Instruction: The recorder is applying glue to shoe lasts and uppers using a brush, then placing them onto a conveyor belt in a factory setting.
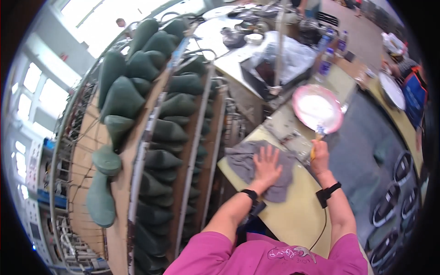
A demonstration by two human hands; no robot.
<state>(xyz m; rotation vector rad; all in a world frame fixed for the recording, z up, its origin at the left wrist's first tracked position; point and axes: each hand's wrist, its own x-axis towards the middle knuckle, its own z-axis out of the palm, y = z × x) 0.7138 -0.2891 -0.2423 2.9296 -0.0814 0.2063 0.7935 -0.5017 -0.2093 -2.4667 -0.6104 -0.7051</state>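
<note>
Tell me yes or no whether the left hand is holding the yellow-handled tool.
No, the right hand grips the yellow-handled tool, while the left hand lies spread on the gray cloth.

And it's the cloth [279, 190] down on the bench [302, 206], basin [298, 110] beyond it to the right — brush [319, 135] at its near rim, bottles [326, 64] behind — while the rack [123, 201] of lasts [123, 98] fills the left, shoe pieces [391, 199] far right.
</note>
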